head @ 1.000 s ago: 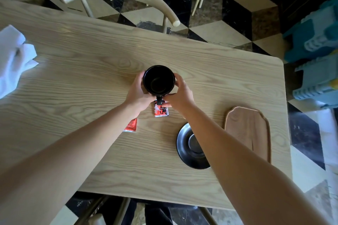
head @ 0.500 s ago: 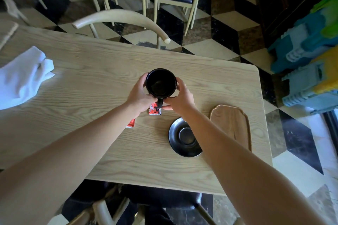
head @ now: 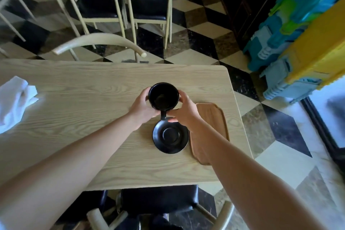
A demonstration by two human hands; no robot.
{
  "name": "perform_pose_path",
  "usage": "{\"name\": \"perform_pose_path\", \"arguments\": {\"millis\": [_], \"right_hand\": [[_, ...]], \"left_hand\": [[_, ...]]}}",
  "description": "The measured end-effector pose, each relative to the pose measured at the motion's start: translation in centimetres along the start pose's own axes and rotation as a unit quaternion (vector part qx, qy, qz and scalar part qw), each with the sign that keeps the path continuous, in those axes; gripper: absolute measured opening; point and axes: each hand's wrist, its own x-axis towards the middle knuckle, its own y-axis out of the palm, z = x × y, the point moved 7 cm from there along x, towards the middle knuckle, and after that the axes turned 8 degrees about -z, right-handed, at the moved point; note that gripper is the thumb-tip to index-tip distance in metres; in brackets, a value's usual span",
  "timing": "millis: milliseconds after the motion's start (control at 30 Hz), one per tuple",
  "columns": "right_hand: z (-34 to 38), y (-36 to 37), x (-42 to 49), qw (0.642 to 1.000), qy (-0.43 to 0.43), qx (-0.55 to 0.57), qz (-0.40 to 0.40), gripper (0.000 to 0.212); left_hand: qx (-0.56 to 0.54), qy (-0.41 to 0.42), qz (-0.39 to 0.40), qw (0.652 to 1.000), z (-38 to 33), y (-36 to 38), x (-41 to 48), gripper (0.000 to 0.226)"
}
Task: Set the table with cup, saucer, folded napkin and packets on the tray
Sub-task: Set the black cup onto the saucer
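Note:
A black cup (head: 164, 96) is held above the light wooden table (head: 78, 102), its handle pointing toward me. My left hand (head: 143, 107) grips its left side and my right hand (head: 184, 110) its right side. Just below the cup, a black saucer (head: 170, 137) lies flat on the table. A brown wooden tray (head: 214, 117) lies to the saucer's right, partly covered by my right forearm. A crumpled white napkin (head: 15, 101) rests at the table's left edge. The packets are hidden behind my left arm.
A curved chair back (head: 99, 42) stands at the table's far side, with more chairs (head: 119, 5) beyond. A dark-seated chair (head: 158, 201) is tucked in at the near side. Blue and yellow plastic crates (head: 298, 43) stand to the right.
Both hands have carried the cup to the right, from above the red packets to just beyond the saucer. The packets have gone out of sight behind my left arm.

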Motion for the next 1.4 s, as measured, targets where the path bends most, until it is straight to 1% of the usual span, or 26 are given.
{"name": "perform_pose_path", "arguments": {"millis": [167, 300, 400, 533, 700, 867, 933, 1133, 1400], "right_hand": [[-2.4, -2.3, -1.5, 0.999, 0.031, -0.005, -0.011, 0.083], [-4.3, -3.3, -2.1, 0.999, 0.039, -0.003, -0.016, 0.076], [-5.9, -3.6, -2.6, 0.998, 0.05, -0.023, -0.018, 0.071], [-7.5, -3.3, -3.1, 0.997, 0.056, -0.046, -0.016, 0.066], [-9.6, -2.2, -3.0, 0.995, 0.07, -0.069, -0.011, 0.071], [-11.2, -0.9, -3.2, 0.993, 0.074, -0.09, -0.007, 0.077], [-11.8, -0.5, -3.2, 0.992, 0.078, -0.1, -0.008, 0.077], [-13.2, -0.1, -2.9, 0.992, 0.096, -0.078, -0.016, 0.079], [-14.4, 0.3, -2.8, 0.992, 0.091, -0.092, -0.008, 0.08]], "left_hand": [[-0.019, -0.021, 0.028, 0.999, 0.6, 2.9, -1.6, 0.089], [-0.016, -0.032, 0.049, 0.998, 1.7, 4.7, -2.8, 0.085], [-0.001, -0.044, 0.062, 0.997, 3.1, 5.6, -3.3, 0.088], [0.039, -0.06, 0.054, 0.996, 5.1, 5.9, -3.5, 0.093], [0.062, -0.079, 0.054, 0.994, 7.1, 6.1, -4.0, 0.087], [0.084, -0.093, 0.061, 0.99, 9.2, 5.7, -4.0, 0.096], [0.088, -0.103, 0.065, 0.989, 9.9, 5.7, -4.0, 0.096], [0.086, -0.105, 0.07, 0.988, 11.1, 6.1, -3.8, 0.098], [0.109, -0.097, 0.058, 0.988, 11.9, 6.2, -3.9, 0.096]]}}
